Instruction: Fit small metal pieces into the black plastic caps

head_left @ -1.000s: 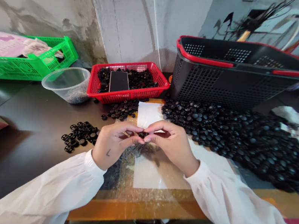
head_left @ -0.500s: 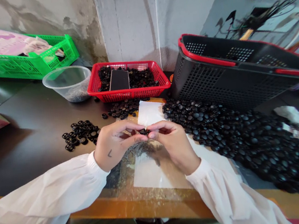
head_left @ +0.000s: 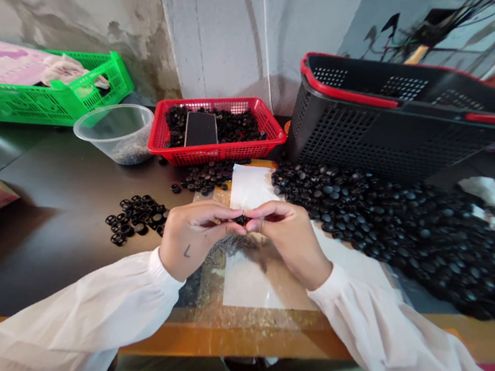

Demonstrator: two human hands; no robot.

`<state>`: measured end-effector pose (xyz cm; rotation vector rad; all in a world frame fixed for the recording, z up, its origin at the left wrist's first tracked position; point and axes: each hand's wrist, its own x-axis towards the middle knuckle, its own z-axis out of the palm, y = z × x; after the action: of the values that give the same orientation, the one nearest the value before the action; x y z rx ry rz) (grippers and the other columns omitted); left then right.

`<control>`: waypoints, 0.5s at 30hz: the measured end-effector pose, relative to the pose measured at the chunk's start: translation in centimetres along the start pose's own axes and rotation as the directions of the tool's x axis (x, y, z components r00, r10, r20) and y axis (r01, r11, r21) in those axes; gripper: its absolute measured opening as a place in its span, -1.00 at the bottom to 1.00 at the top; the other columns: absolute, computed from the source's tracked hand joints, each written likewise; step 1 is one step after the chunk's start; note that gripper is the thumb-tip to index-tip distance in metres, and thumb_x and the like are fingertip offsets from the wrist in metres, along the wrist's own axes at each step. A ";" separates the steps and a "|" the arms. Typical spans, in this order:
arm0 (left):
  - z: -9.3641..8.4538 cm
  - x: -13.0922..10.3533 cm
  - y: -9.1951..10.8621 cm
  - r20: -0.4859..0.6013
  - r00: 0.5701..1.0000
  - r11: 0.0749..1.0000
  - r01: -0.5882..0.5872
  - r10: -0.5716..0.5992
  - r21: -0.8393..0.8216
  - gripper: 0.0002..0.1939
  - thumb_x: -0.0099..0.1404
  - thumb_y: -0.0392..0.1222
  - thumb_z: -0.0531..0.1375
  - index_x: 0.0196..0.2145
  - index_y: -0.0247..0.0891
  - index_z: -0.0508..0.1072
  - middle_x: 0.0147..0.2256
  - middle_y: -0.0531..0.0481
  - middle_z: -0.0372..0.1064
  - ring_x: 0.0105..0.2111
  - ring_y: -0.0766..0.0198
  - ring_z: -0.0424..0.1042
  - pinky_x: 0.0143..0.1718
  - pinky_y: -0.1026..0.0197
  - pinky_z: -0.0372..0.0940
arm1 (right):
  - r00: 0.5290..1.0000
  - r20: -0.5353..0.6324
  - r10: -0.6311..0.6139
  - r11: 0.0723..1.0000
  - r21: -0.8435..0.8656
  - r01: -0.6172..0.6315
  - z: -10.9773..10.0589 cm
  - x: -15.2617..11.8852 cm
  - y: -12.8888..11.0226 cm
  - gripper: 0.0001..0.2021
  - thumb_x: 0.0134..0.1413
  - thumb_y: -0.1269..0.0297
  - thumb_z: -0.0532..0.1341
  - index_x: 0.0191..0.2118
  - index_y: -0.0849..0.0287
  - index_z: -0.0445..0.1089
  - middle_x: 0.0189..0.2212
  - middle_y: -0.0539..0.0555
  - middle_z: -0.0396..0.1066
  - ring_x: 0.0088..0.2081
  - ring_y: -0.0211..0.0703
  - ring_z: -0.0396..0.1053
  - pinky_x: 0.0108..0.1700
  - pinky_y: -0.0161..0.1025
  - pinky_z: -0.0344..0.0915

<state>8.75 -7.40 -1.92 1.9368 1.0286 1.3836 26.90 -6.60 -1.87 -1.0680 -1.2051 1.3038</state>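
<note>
My left hand point(head_left: 198, 233) and my right hand point(head_left: 286, 233) meet over the middle of the work surface. Thumb and forefinger of each are pinched on a small black plastic part point(head_left: 240, 219), mostly hidden by the fingertips. Under the hands lie thin metal pins point(head_left: 220, 250) in a loose pile on a clear sheet, and a white paper point(head_left: 249, 280). Left of my left hand is a group of black wheel-like rings point(head_left: 132, 217). A large heap of black round caps point(head_left: 392, 231) spreads beside my right hand.
Behind the hands stands a red basket point(head_left: 217, 150) of small black parts with a phone point(head_left: 200, 129) on top. A clear plastic bowl point(head_left: 117, 131) is left of it, a tall black basket point(head_left: 362, 134) right. A green crate point(head_left: 72, 101) sits far left.
The view has shifted slightly, so the surroundings sit a little further right. Both hands stay pinched together on the small black part, with barely any movement of the fingers.
</note>
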 end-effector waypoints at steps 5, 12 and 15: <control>0.3 -0.2 -0.1 -0.018 1.000 1.000 0.025 -0.025 -0.008 -0.87 0.26 -0.11 0.37 -0.23 -0.13 0.65 -0.30 -0.03 0.64 -0.33 0.17 0.62 -0.28 0.17 0.52 | 0.999 -0.008 -0.032 0.999 -0.008 0.032 0.1 -0.3 -0.3 -0.91 -0.19 0.42 0.38 -0.47 0.10 0.61 -0.49 0.00 0.61 -0.36 -0.12 0.57 -0.16 -0.14 0.53; 0.3 -0.4 -0.1 -0.069 0.994 0.996 0.086 -0.085 -0.001 -0.83 0.21 -0.03 0.40 -0.27 -0.12 0.65 -0.34 0.00 0.64 -0.35 0.16 0.61 -0.27 0.12 0.53 | 0.992 -0.059 -0.108 0.993 -0.052 0.105 0.4 -1.0 -1.3 -0.76 -0.14 0.53 0.34 -0.32 0.07 0.62 -0.38 -0.03 0.63 -0.35 -0.17 0.58 -0.19 -0.22 0.54; 0.3 -0.4 -0.2 -0.067 0.988 0.990 0.138 -0.137 0.000 -0.80 0.19 -0.02 0.42 -0.27 -0.15 0.64 -0.31 -0.03 0.64 -0.35 0.13 0.61 -0.27 0.09 0.55 | 0.988 -0.046 -0.150 0.988 -0.054 0.147 0.4 -1.1 -1.5 -0.80 -0.17 0.50 0.42 -0.36 0.06 0.59 -0.40 -0.04 0.60 -0.35 -0.17 0.56 -0.23 -0.25 0.54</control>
<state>8.88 -7.60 -2.40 1.7972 1.1746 1.3774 26.74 -7.74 -0.34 -1.0207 -1.2609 1.1315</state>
